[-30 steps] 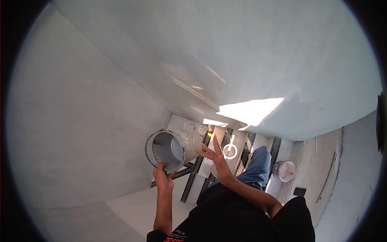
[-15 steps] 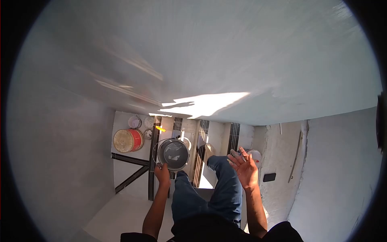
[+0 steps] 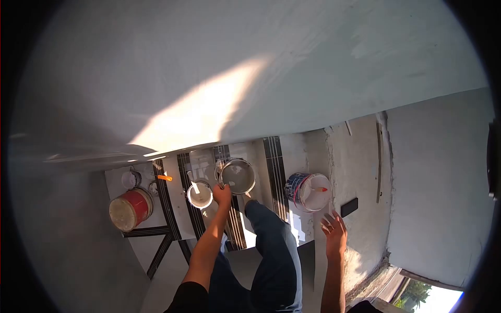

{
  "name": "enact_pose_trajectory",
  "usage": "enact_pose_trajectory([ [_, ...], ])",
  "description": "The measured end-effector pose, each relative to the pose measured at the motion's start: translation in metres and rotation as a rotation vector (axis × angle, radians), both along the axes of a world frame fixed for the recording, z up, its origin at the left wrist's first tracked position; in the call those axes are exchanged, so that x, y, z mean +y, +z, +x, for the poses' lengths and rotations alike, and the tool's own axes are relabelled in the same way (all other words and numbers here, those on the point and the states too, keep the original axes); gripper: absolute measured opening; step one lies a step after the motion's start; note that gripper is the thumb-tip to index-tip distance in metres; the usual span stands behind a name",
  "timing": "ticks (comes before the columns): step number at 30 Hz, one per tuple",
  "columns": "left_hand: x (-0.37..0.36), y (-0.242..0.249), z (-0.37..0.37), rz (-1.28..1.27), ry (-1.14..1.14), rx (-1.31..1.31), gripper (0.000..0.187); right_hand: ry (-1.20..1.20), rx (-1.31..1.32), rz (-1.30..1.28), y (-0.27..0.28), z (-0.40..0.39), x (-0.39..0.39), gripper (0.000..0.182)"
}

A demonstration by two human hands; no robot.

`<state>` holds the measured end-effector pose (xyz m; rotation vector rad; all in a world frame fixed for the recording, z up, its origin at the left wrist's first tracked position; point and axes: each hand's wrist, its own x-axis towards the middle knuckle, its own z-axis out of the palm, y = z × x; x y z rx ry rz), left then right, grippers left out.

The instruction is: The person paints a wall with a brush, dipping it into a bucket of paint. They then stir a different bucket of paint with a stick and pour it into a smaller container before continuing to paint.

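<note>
My left hand [image 3: 223, 194] is closed on the rim or handle of a round metal bucket [image 3: 238, 176], which holds some greyish liquid. Just left of that hand stands a small white bucket [image 3: 200, 194] with a light-coloured tool in it. My right hand [image 3: 334, 230] is empty, its fingers apart, below a blue paint bucket [image 3: 298, 191] with white contents and a red-tipped tool [image 3: 321, 189]. A black phone [image 3: 349, 207] lies on the ledge just above and right of that hand.
Steps with black striped bands [image 3: 274, 167] run below a grey wall [image 3: 313, 62]. A red bucket [image 3: 136, 207], small pots [image 3: 130, 179] and an orange tool [image 3: 165, 178] are at the left. A wooden strip [image 3: 379, 161] lies at the right, with an opening to outdoors at the lower right.
The view has shifted to the right. The metal bucket has moved right across the steps in my left hand, uncovering the small white bucket. My right hand has lowered beside the blue bucket.
</note>
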<state>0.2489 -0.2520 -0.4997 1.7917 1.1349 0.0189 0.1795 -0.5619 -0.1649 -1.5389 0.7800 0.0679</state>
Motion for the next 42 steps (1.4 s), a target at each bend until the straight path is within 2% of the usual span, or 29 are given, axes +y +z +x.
enact_pose_trajectory([
  [3,-0.011,-0.015,0.02,0.033,-0.159,-0.03,0.024,-0.147,-0.003,0.023,-0.026,-0.018,-0.016,0.047],
  [5,-0.02,-0.067,0.025,-0.33,-0.006,-0.133,0.024,-0.193,0.002,0.007,-0.048,-0.025,-0.039,0.045],
  [6,-0.021,-0.073,0.027,-0.513,0.092,-0.171,0.025,-0.199,0.009,-0.003,-0.055,-0.023,-0.041,0.044],
  [9,-0.032,-0.088,0.031,-0.606,0.156,-0.111,0.029,-0.185,0.023,-0.018,-0.077,-0.011,-0.054,0.04],
  [10,-0.032,-0.094,0.025,-0.633,0.169,-0.099,0.03,-0.169,0.034,-0.027,-0.086,-0.01,-0.058,0.039],
  [11,-0.026,-0.107,0.016,-0.584,0.042,-0.034,0.025,-0.141,0.012,-0.036,-0.093,-0.005,-0.063,0.038],
  [14,-0.027,-0.123,0.005,-0.544,0.053,-0.018,0.021,-0.053,0.037,-0.104,-0.103,0.02,-0.081,0.036],
  [15,-0.026,-0.135,0.0,-0.544,0.081,-0.091,0.033,-0.017,0.008,-0.096,-0.112,0.029,-0.088,0.036],
  [17,-0.02,-0.138,-0.012,-0.562,0.023,-0.065,0.031,0.059,-0.053,-0.082,-0.128,0.045,-0.103,0.036],
  [18,-0.019,-0.143,-0.016,-0.553,-0.001,-0.041,0.033,0.144,0.006,-0.161,-0.132,0.056,-0.11,0.036],
  [21,-0.026,-0.117,-0.018,-0.379,-0.079,0.27,0.045,0.447,0.113,-0.442,-0.141,0.088,-0.122,0.037],
  [24,-0.046,-0.131,-0.026,-0.022,-0.028,0.469,0.067,0.794,0.1,-0.837,-0.158,0.107,-0.13,0.042],
  [25,-0.074,-0.078,-0.005,-0.005,0.087,0.645,0.074,0.892,0.084,-0.976,-0.174,0.108,-0.132,0.044],
  [26,-0.084,-0.071,-0.019,-0.111,0.048,0.388,0.07,0.991,0.055,-1.113,-0.189,0.11,-0.134,0.046],
  [27,-0.091,-0.081,-0.026,-0.194,-0.209,0.195,0.061,1.072,0.092,-1.226,-0.201,0.114,-0.136,0.046],
  [28,-0.115,-0.054,-0.026,-0.215,-0.387,0.001,0.052,1.155,0.125,-1.333,-0.214,0.117,-0.136,0.047],
  [29,-0.151,-0.009,-0.024,-0.084,-0.461,-0.072,0.051,1.236,0.155,-1.44,-0.227,0.118,-0.134,0.047],
  [30,-0.18,0.037,-0.015,-0.068,-0.566,-0.163,0.053,1.226,0.197,-1.502,-0.242,0.115,-0.134,0.044],
  [31,-0.204,0.06,-0.009,-0.256,-0.617,-0.213,0.054,1.215,0.239,-1.564,-0.256,0.112,-0.136,0.042],
  [32,-0.228,0.086,0.001,-0.442,-0.593,-0.157,0.058,1.2,0.277,-1.634,-0.266,0.114,-0.134,0.04],
  [34,-0.265,0.092,0.009,-0.52,-0.647,-0.116,0.059,1.188,0.42,-1.549,-0.268,0.118,-0.122,0.035],
  [35,-0.271,0.093,0.013,-0.43,-0.651,-0.103,0.06,1.18,0.498,-1.508,-0.268,0.121,-0.118,0.033],
  [37,-0.28,0.091,0.018,-0.262,-0.651,-0.079,0.061,1.157,0.449,-1.583,-0.263,0.117,-0.112,0.024],
  [38,-0.279,0.089,0.022,-0.343,-0.627,0.008,0.055,1.145,0.431,-1.623,-0.26,0.115,-0.112,0.02],
  [41,-0.271,0.077,0.029,-0.587,-0.561,0.2,0.04,1.355,0.742,-1.479,-0.257,0.118,-0.111,0.019],
  [42,-0.271,0.073,0.029,-0.671,-0.55,0.222,0.036,1.376,0.699,-1.465,-0.254,0.119,-0.111,0.016],
])
